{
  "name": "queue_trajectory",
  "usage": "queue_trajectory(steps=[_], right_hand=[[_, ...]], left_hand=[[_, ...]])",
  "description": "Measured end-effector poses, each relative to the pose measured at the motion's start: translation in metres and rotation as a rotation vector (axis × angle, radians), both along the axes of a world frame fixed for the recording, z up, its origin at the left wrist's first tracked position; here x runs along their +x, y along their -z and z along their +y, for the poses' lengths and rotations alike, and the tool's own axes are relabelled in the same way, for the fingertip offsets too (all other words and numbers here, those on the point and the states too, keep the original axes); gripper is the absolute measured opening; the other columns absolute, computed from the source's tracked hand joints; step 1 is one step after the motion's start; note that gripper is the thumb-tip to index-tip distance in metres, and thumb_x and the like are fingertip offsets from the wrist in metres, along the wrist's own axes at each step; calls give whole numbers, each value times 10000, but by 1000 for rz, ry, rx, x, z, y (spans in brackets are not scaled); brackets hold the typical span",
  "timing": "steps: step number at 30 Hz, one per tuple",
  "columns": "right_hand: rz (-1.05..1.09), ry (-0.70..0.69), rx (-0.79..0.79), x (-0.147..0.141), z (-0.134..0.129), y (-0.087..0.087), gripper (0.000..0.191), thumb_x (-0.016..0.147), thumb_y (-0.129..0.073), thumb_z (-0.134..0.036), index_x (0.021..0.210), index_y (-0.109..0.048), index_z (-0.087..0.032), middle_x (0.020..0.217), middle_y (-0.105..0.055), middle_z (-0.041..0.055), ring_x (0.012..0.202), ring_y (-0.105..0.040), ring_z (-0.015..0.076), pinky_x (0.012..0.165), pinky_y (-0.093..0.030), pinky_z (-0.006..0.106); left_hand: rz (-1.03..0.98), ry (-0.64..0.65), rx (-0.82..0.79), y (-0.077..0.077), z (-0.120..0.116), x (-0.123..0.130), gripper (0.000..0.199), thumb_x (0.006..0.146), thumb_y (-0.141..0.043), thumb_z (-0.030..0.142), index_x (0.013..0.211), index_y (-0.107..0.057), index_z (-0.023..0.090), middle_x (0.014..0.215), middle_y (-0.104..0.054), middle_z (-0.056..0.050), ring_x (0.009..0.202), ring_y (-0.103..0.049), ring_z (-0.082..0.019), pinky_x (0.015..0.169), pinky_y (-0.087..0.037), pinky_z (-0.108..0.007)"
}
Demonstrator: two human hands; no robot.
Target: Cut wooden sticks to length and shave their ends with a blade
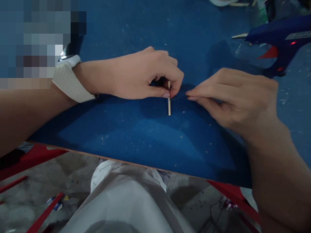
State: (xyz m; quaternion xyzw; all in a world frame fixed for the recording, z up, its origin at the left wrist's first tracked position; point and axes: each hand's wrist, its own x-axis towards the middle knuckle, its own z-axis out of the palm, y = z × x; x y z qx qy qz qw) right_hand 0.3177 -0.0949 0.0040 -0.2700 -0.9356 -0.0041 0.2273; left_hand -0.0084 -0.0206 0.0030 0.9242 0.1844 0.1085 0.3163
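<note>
Between the thumb and forefinger of my left hand (157, 76) is a short, pale wooden stick (169, 108), held roughly upright in the view, its lower end sticking out below the thumb. A very thin dark strand (176, 97), which looks like thread, runs from the stick toward my right hand (239, 97). The thumb and forefinger of that hand are pinched together at the strand's other end, a short way right of the stick. Both hands are just above the blue tabletop (136, 129). The fingers hide part of the stick.
A blue glue gun (279, 35) with a red trigger and a lit red light lies at the upper right, its metal nozzle pointing left. Beyond it are pale sticks (239, 5) and a white round object (223, 2). The table's edge (116, 158) runs in front of my lap.
</note>
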Motion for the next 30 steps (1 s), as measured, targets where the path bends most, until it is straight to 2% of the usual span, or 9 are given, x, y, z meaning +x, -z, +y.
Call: queue_trajectory(steps=[5, 10, 15, 17, 20, 25, 30], right_hand=[[38, 1, -65, -8, -5, 4, 254, 1193, -859, -154, 1340, -885, -360, 1198, -950, -38, 1001, -879, 259, 826, -621, 414], [7, 32, -55, -19, -10, 4, 174, 1263, -786, -202, 1292, -863, -356, 1207, -939, -49, 1023, -865, 237, 855, -643, 411], [-41, 72, -57, -7, -7, -1, 178, 1269, -785, -252, 1294, -886, -397, 1176, -933, -79, 991, -877, 235, 795, -619, 423], [-37, 57, -58, -5, -6, -1, 166, 1271, -781, -242, 1293, -874, -378, 1174, -938, -70, 989, -881, 238, 783, -613, 424], [1, 10, -34, -12, -6, 4, 143, 1273, -772, -210, 1293, -850, -328, 1202, -949, -40, 1009, -882, 238, 814, -642, 417], [13, -18, -24, -17, -2, 6, 150, 1285, -751, -197, 1278, -837, -321, 1175, -944, -44, 1012, -894, 233, 822, -649, 400], [-4, -30, 4, -6, 2, 5, 115, 1240, -847, -221, 1295, -825, -320, 1128, -928, -49, 991, -879, 218, 773, -600, 395]], left_hand=[[-46, 2, -1, 0, -2, 4, 347, 1179, -603, 471, 1129, -896, 292, 1143, -866, -54, 1082, -758, -276, 1023, -547, -475], [-28, 11, -5, -2, -2, 4, 336, 1174, -601, 431, 1123, -895, 277, 1156, -866, -69, 1095, -734, -262, 1045, -556, -460], [-20, 2, -6, 0, 0, 5, 357, 1156, -599, 514, 1107, -910, 343, 1113, -837, -58, 1061, -754, -285, 1026, -570, -477], [-24, -8, 1, 2, 1, 4, 348, 1149, -607, 521, 1096, -913, 364, 1092, -834, -46, 1038, -763, -288, 1008, -571, -485], [-35, -1, 12, 2, 1, 3, 357, 1163, -608, 503, 1110, -919, 336, 1111, -851, -50, 1052, -762, -283, 1006, -566, -485], [-5, 3, 7, -1, -2, 2, 335, 1188, -614, 438, 1140, -920, 310, 1146, -867, -57, 1089, -760, -272, 1018, -538, -466], [26, -18, 21, -3, -4, 2, 305, 1197, -618, 450, 1129, -896, 344, 1159, -888, -53, 1128, -788, -294, 1124, -562, -511]])
